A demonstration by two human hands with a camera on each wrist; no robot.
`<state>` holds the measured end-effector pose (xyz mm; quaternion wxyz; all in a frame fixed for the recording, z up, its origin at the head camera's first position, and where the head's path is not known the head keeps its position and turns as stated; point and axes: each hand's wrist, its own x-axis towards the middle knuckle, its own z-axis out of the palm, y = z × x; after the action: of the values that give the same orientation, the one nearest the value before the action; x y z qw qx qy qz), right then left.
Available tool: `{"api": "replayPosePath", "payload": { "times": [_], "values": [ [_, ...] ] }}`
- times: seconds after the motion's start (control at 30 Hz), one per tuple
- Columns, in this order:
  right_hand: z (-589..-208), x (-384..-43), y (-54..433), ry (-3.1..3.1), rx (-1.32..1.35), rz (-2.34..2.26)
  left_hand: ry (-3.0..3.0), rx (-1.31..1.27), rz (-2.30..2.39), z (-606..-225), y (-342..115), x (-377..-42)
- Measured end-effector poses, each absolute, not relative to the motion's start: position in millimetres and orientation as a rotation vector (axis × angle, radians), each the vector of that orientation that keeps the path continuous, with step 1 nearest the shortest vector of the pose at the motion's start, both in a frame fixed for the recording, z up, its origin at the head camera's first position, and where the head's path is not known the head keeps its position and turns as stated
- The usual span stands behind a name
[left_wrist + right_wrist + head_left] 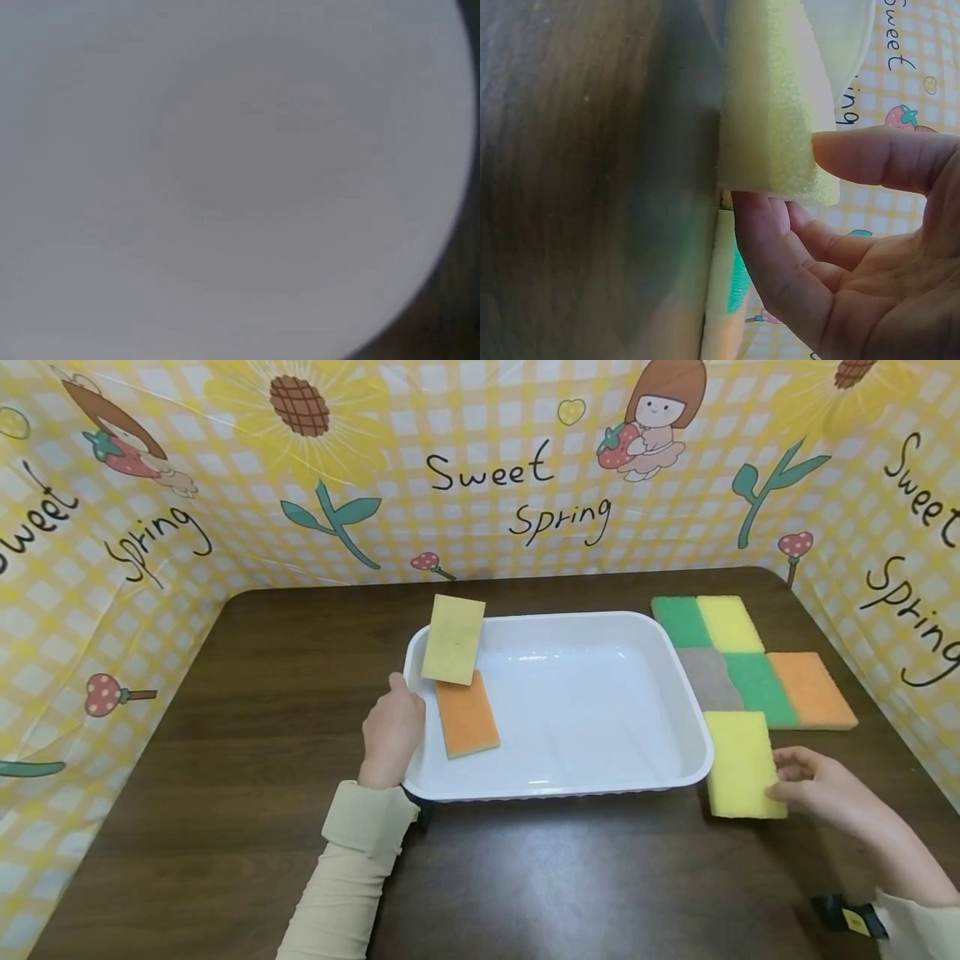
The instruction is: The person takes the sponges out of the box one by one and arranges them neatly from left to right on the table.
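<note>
My left hand (392, 731) grips the left rim of a white tray (577, 693); the blurred white surface (240, 180) filling the left wrist view shows no fingers. At the right, my right hand (825, 793) pinches the edge of a yellow sponge (742, 764), thumb on its top face and fingers at its end and underside in the right wrist view (780, 112). That sponge is tilted beside the tray's front right corner. Inside the tray's left end lies an orange sponge (468, 727); a pale yellow sponge (453, 639) overlaps it and the tray's rim.
Several sponges lie in a block right of the tray: green (682, 622), yellow (729, 622), grey (708, 679), green (761, 689) and orange (810, 689). A yellow checked cloth (487, 410) walls the back and sides of the dark wooden table (225, 760).
</note>
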<state>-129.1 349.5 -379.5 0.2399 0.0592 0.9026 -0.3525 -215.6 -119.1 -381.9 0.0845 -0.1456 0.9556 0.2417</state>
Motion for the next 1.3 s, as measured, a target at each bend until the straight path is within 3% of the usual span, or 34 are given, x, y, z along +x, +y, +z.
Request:
{"api": "replayPosePath", "payload": {
  "times": [1.3],
  "values": [
    [-398.5, -136.9, 348.9, 2.419, 0.208, -0.958, 2.924, -0.377, 0.679, -385.3, -119.8, -215.5]
  ]
}}
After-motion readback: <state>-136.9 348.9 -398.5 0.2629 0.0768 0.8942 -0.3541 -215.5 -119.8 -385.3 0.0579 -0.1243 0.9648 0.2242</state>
